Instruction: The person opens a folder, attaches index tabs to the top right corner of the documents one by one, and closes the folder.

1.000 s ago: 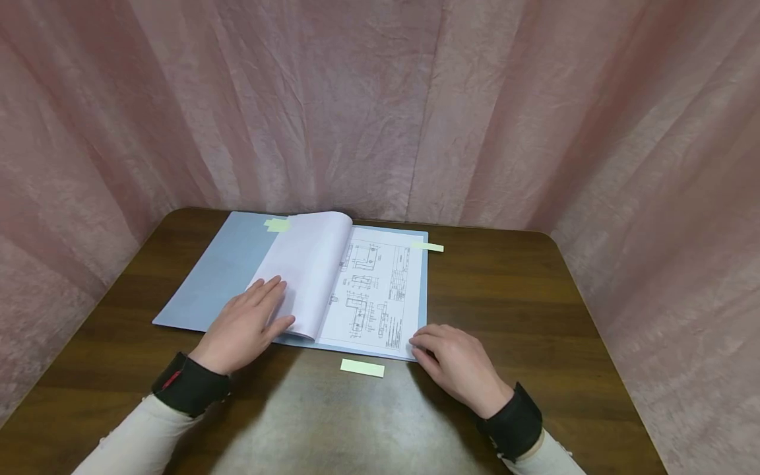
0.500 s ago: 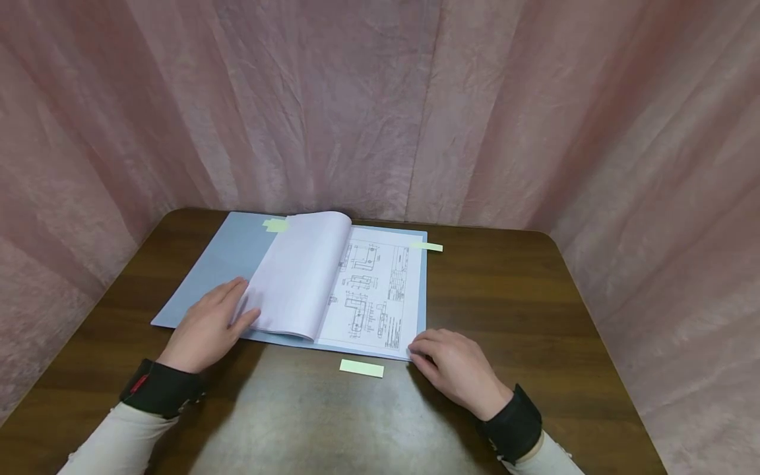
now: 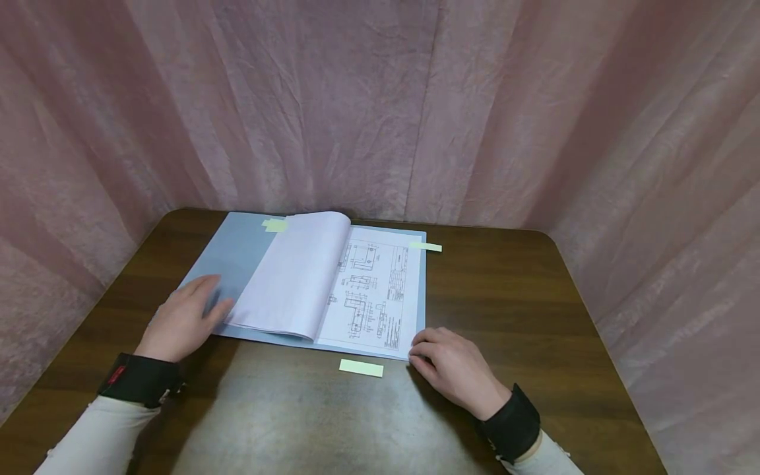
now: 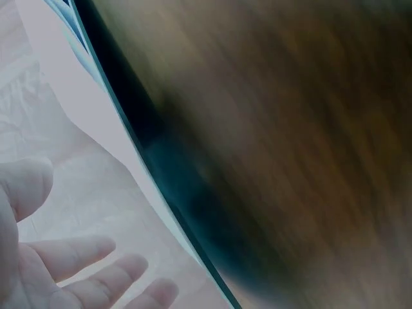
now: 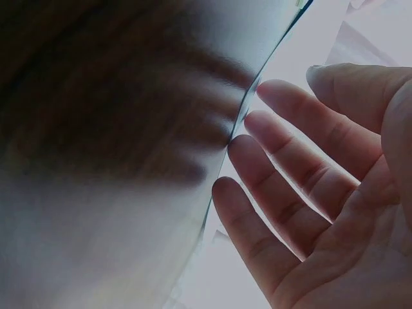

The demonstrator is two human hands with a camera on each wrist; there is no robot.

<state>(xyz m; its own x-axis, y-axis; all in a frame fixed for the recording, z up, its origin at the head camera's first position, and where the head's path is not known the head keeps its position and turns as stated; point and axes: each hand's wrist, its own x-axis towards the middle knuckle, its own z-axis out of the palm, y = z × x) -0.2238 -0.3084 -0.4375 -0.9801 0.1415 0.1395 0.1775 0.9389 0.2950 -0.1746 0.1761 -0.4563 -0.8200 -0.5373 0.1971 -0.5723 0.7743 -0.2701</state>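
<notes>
A light blue folder (image 3: 237, 231) lies spread on the table. Its white pages (image 3: 297, 277) are turned over to the left in a soft curve, and a drawing sheet (image 3: 388, 284) with technical line drawings shows on the right. My left hand (image 3: 181, 316) is over the folder's lower left part, fingers relaxed and thumb apart, holding nothing; in the left wrist view its fingers (image 4: 96, 283) are spread near the folder's edge. At the lower right corner of the folder, my right hand (image 3: 454, 369) rests with loosely bent fingers, the fingertips (image 5: 238, 151) right at the edge.
Pale green sticky notes mark the pages: one tab (image 3: 275, 225) at the upper left, another tab (image 3: 427, 247) at the right edge. A loose green strip (image 3: 361, 367) lies on the wooden table (image 3: 505, 297) before the folder. Pink curtains (image 3: 380, 112) hang behind and beside.
My left hand has slid left off the turned pages onto the folder's left cover side. The right hand has stayed at the lower right corner.
</notes>
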